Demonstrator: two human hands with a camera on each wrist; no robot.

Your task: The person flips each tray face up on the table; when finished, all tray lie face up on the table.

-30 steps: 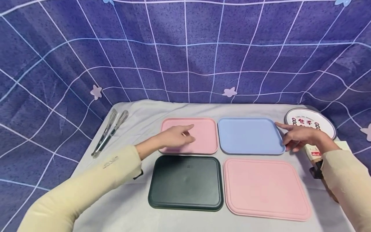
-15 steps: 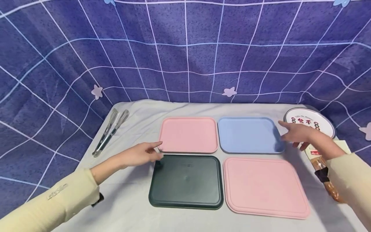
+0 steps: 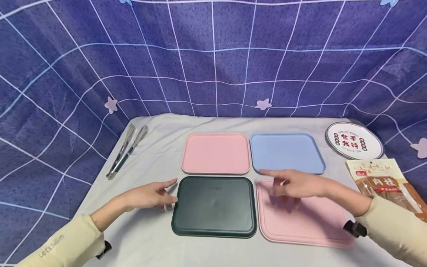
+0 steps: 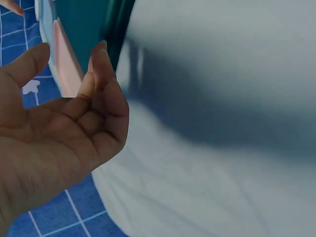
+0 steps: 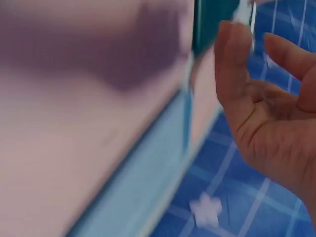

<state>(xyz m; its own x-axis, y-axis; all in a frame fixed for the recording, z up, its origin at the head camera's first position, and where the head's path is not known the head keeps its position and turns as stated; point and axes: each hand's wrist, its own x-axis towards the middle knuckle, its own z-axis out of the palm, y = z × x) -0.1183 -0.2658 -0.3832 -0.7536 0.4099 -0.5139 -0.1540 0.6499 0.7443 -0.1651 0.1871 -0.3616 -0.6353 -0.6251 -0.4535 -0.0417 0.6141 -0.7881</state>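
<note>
My left hand (image 3: pixel 148 194) is beside the left edge of a dark green tray (image 3: pixel 215 213), its fingertips right at the rim. In the left wrist view, the thumb and bent fingers (image 4: pixel 106 106) are apart with nothing between them. Slightly blurred, my right hand (image 3: pixel 297 183) hangs over the back part of the front pink tray (image 3: pixel 310 226) and casts a shadow on it. Its index fingertip overlaps the near edge of a blue tray (image 3: pixel 287 152). The right wrist view shows that hand holding nothing. Behind the green tray lies a smaller pink tray (image 3: pixel 217 154).
Metal tongs (image 3: pixel 126 152) lie at the far left of the white cloth (image 3: pixel 150 237). On the right are a round white plate (image 3: pixel 353 141) with red characters and a printed food packet (image 3: pixel 383 181). A blue gridded curtain (image 3: pixel 213 63) stands behind.
My left hand has gone from over the back pink tray to the green tray's left edge. My right hand has left the blue tray's right side and swung left and nearer, uncovering the packet.
</note>
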